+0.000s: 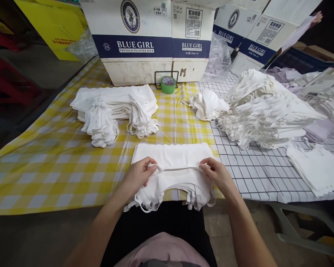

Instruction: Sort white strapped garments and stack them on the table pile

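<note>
A stack of white strappy garments [183, 181] lies in front of me at the table's near edge, straps hanging toward my lap. On top is a white garment [174, 155] with a scalloped far edge. My left hand [140, 172] pinches the left end of its near edge between thumb and fingers. At the right end of that same edge, my right hand [215, 172] pinches the cloth in like manner. The edge runs nearly straight between both hands, just above the stack. Fabric under the fingertips is partly hidden.
Farther left sits a neat garment pile [115, 107]. A green tape roll [168, 84] stands before a beer carton [139, 70]. To the right are a crumpled white garment [207, 105], a large loose heap [267, 111] and a flat white stack [320, 167]. A person's hand [317, 17] shows top right.
</note>
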Motion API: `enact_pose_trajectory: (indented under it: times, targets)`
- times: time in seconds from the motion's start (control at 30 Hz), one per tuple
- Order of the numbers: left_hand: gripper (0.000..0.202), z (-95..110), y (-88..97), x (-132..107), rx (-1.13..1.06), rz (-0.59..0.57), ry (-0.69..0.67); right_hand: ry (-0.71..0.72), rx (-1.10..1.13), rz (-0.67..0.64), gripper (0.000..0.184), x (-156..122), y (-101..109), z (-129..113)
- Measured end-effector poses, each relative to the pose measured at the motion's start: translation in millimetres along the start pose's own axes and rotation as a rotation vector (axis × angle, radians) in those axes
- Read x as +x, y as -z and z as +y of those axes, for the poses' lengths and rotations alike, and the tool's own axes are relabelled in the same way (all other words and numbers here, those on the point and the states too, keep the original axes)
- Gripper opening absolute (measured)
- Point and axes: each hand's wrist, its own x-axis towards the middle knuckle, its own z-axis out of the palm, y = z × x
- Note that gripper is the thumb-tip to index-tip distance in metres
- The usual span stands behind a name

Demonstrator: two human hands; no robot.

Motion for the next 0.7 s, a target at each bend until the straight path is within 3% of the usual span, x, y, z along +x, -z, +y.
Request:
enact_pose_trajectory:
  times: [0.13, 0.27, 0.4, 0.7]
  targets:
    - [0.033, -11.3, -5.1, -28.5, -0.178, -0.06, 0.044, -0.091, 0.152, -0.143, 0.035, -30.3, 14.7, 2.2]
    - [0.036, -21.9, -16.9, -47.0, -0.302, -0.087, 0.079, -0.165, 0.182, -0.154, 0.033, -59.6, 20.9, 8.5]
    - [0.037, -19.4, -24.5, -53.7, -0.339, -0.103, 0.062, -0.196, 0.209, -0.148, 0.029, -77.3, 24.8, 19.0]
    - [0.043, -6.5, -19.0, -60.8, -0.344, -0.146, 0.056, -0.183, 0.241, -0.134, 0.027, -90.4, 30.7, 20.4]
